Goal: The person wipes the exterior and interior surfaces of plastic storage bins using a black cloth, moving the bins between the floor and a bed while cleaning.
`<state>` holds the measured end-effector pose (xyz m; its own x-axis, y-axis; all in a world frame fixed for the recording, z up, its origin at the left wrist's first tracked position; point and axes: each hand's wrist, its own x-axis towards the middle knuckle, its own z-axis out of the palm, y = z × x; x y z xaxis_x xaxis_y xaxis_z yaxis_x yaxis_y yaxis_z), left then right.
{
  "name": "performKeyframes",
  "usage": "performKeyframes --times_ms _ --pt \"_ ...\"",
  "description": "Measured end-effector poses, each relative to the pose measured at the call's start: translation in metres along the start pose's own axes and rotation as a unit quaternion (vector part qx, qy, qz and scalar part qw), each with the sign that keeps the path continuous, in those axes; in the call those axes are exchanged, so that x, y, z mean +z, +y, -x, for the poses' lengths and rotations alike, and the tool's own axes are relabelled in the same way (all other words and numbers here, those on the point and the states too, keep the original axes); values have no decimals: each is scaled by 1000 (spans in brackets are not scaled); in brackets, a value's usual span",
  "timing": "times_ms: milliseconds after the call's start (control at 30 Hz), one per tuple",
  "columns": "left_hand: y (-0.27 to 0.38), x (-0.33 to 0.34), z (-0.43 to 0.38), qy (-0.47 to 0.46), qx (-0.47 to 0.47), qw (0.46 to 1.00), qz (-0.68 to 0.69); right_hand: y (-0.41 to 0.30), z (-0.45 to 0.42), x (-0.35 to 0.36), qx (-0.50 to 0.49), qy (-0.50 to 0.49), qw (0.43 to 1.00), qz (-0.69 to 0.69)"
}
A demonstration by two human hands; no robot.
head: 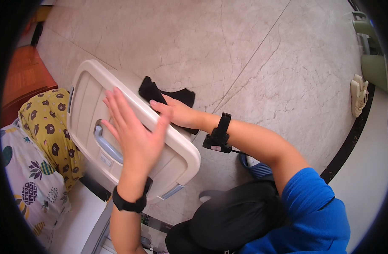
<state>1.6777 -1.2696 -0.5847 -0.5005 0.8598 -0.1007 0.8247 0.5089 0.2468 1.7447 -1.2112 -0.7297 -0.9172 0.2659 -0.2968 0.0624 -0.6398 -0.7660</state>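
A pale plastic storage box with a closed lid [168, 155] stands on the floor in front of me. The lid has a blue-grey carry handle [106, 146] and blue-grey side latches. Over the lid, my left hand [135, 139] is spread flat and blurred, with its fingers pointing away from me. Whether it touches the lid I cannot tell. On the box's right side, my right hand [181, 112] grips a black cloth [152, 90]. Part of that cloth is hidden behind the hand and the lid's rim.
Yellow bear-print fabric [49, 127] and white pineapple-print fabric [38, 177] bulge at the left, near reddish-brown wooden furniture [30, 76]. Below me is a blue slipper [257, 168] on a foot. Cream sandals [359, 95] sit at the right, beside green chairs [373, 70].
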Motion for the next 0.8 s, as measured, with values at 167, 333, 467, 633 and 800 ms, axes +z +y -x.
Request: performKeyframes --times_ms 167,333,467,633,800 --pt "-22 3 -16 11 -134 991 15 10 45 11 -16 -1 998 -62" --pt "-28 2 -5 -6 -86 996 6 9 86 23 -60 -34 997 -24" --pt "-27 1 7 -32 -24 999 17 5 20 33 -114 2 993 -10" --pt "-26 -5 44 -68 10 998 7 -8 -14 42 7 151 988 41" --pt "-31 -9 73 -114 38 992 39 53 49 57 -57 102 991 64"
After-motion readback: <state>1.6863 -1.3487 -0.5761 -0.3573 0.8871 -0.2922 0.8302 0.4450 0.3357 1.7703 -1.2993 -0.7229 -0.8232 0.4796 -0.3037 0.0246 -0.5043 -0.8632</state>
